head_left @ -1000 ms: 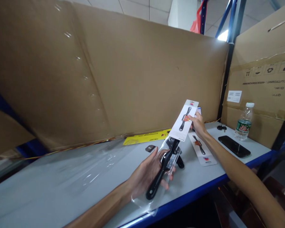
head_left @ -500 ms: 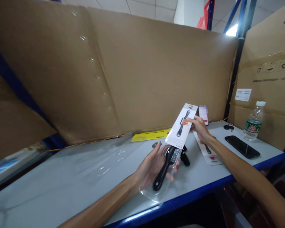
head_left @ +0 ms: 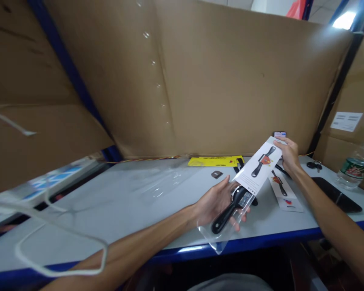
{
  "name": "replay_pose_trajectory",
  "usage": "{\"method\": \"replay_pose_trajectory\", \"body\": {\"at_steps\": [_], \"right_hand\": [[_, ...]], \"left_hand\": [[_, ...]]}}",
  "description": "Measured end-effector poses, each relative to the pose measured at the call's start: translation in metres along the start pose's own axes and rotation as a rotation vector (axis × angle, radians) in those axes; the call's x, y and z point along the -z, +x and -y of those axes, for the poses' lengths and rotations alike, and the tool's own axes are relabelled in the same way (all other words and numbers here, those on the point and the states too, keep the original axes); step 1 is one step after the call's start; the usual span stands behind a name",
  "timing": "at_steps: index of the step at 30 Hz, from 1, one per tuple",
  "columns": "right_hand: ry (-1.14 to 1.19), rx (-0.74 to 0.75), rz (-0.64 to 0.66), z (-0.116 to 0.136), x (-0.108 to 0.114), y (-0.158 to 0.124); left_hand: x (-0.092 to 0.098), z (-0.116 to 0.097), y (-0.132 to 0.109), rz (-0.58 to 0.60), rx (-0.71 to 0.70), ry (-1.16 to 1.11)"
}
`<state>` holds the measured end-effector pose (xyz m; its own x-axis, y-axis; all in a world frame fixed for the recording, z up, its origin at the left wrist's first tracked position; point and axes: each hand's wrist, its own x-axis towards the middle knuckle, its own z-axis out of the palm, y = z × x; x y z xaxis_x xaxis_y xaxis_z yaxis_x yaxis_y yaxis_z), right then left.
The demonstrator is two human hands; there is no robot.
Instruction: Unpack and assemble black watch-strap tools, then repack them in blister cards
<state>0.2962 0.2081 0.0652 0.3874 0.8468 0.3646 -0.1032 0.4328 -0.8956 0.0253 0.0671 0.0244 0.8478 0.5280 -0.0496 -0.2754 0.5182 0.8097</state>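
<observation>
My left hand [head_left: 220,202] is closed from below around a clear plastic blister pack [head_left: 220,244]. Inside it lies a black spokeshave [head_left: 226,216], one handle toward me and the metal part near the middle. A white printed card [head_left: 259,167] with a picture of the tool covers the far part of the pack. At the card's top end, my right hand [head_left: 288,153] pinches its edge between thumb and fingers. Behind the pack, a black-handled object [head_left: 255,201] on the table is mostly hidden.
Another printed card [head_left: 288,198], a grey metal plate [head_left: 216,174] and a yellow sheet [head_left: 210,161] lie on the grey table [head_left: 124,226]. To the right are keys [head_left: 314,165], a black phone [head_left: 336,196] and a bottle [head_left: 354,165]. A white cable [head_left: 60,275] loops at the left.
My view has turned left and down, so the scene sits further right and a white cable shows at the left. Both hands keep hold of the pack and card, which tilt more to the right.
</observation>
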Motion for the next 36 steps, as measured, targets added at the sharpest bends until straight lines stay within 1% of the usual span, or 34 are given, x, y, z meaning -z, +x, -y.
{"method": "replay_pose_trajectory", "body": {"at_steps": [4,8,10,15,20,23,27,29,33,36], "right_hand": [[-0.015,0.024,0.053,0.002,-0.009,-0.012],[-0.019,0.053,0.077,0.004,-0.017,-0.027],[-0.037,0.064,0.098,0.004,-0.021,-0.034],[-0.088,0.095,0.161,0.003,-0.03,-0.05],[-0.077,0.058,0.223,0.005,-0.037,-0.06],[-0.091,0.08,0.25,0.007,-0.039,-0.065],[-0.138,0.113,0.316,0.012,-0.041,-0.072],[-0.155,0.105,0.352,0.013,-0.041,-0.075],[-0.144,0.092,0.381,0.017,-0.043,-0.081],[-0.125,0.098,0.396,0.02,-0.046,-0.086]], "left_hand": [[0.008,0.002,0.003,-0.013,0.016,-0.006],[0.012,0.001,0.003,-0.015,0.036,-0.022],[0.012,0.0,0.002,-0.021,0.037,-0.033],[0.01,-0.003,-0.001,-0.092,0.01,-0.022],[0.009,-0.006,-0.003,-0.106,-0.044,-0.027],[0.009,-0.009,-0.004,-0.11,-0.042,-0.041],[0.012,-0.012,-0.005,-0.089,-0.01,-0.102],[0.014,-0.014,-0.005,-0.066,0.0,-0.129],[0.017,-0.017,-0.004,-0.002,0.005,-0.168],[0.022,-0.017,-0.003,0.014,0.015,-0.182]]}}
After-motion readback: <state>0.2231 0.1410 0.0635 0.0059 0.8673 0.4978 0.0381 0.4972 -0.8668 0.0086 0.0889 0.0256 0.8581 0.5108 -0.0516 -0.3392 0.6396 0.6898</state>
